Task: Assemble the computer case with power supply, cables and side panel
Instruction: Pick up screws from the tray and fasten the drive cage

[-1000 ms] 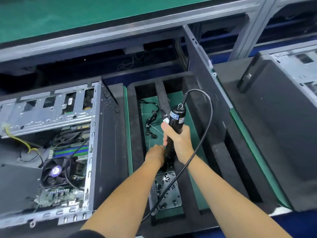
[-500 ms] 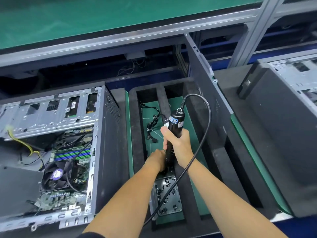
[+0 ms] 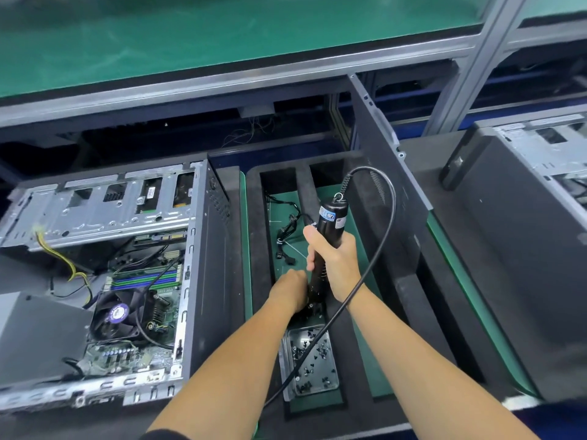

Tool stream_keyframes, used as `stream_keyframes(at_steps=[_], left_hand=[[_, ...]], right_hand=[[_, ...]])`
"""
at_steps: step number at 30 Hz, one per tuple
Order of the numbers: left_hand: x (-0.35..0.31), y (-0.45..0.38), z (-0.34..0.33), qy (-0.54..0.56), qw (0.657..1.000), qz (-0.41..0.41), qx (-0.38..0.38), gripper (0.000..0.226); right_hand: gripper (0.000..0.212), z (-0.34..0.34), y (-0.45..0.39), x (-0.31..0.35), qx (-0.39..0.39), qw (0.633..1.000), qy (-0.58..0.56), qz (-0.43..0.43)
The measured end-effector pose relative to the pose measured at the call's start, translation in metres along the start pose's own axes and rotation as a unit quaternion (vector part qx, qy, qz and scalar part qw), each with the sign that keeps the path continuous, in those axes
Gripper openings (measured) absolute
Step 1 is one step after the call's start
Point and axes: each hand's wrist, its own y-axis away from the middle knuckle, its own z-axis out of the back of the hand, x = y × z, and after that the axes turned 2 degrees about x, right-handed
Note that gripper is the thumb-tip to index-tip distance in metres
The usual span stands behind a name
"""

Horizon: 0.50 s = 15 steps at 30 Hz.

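While the right hand (image 3: pixel 330 258) keeps gripping the black cylindrical electric screwdriver (image 3: pixel 327 236), the left hand (image 3: pixel 287 293) stays curled at its tip, at six o'clock; whether it holds a screw I cannot tell.

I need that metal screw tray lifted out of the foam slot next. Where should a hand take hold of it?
Judging by its pose, grip the screw tray by its near short rim, coming from above at the near end. It lies flat and low between foam walls, so the long sides look cramped, and the screwdriver cable crosses its left half.
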Motion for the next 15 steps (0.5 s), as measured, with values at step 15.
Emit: stream_keyframes(at_steps=[15], left_hand=[[-0.0003, 0.0029, -0.0078, -0.079, 0.992, -0.099, 0.008, 0.029]], right_hand=[[0.043, 0.0034, 0.0041, 0.0032, -0.020, 0.999, 0.029, -0.010]])
